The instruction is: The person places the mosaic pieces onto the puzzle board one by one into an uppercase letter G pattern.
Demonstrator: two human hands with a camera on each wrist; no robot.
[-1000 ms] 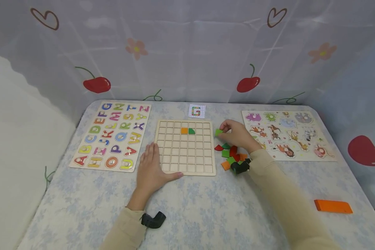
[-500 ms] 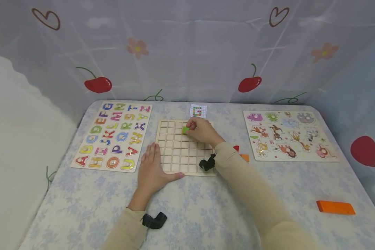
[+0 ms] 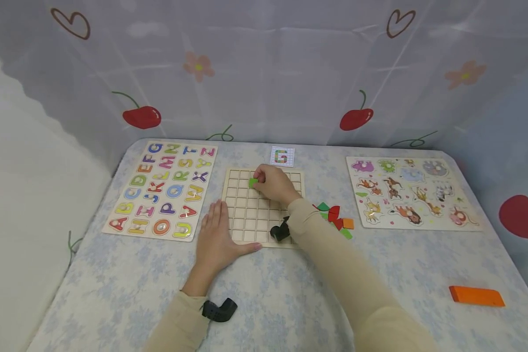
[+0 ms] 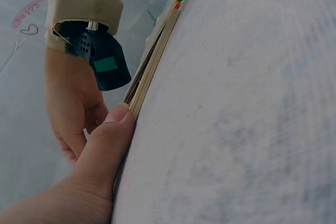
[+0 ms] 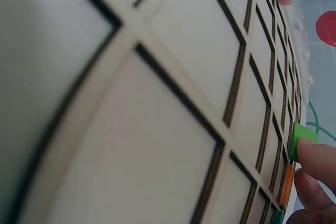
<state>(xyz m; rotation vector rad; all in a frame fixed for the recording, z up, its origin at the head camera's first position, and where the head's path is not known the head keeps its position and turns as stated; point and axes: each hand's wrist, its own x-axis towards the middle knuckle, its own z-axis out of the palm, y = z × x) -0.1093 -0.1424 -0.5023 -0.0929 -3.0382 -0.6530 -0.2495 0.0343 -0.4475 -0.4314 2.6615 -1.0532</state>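
Observation:
My right hand (image 3: 276, 185) pinches a light green square tile (image 3: 253, 182) over the second row from the top of the wooden grid board (image 3: 245, 222). In the right wrist view the green tile (image 5: 303, 141) stands tilted at the cells, held by thumb and finger, beside an orange tile (image 5: 287, 184) and a dark green tile (image 5: 279, 217) set in the board. The hand hides those two from the head view. My left hand (image 3: 215, 239) lies with straight fingers along the board's left edge, its thumb (image 4: 113, 129) against the near edge.
Loose red, green and orange tiles (image 3: 334, 213) lie right of the board, partly behind the right sleeve. A card with a G pattern (image 3: 282, 156) lies behind it. An alphabet puzzle (image 3: 160, 190) is left, an animal puzzle (image 3: 413, 193) right, an orange block (image 3: 477, 296) front right.
My right hand has carried the green tile from beside the pile leftward over the board, then slightly farther left. My left hand stays at the board's edges.

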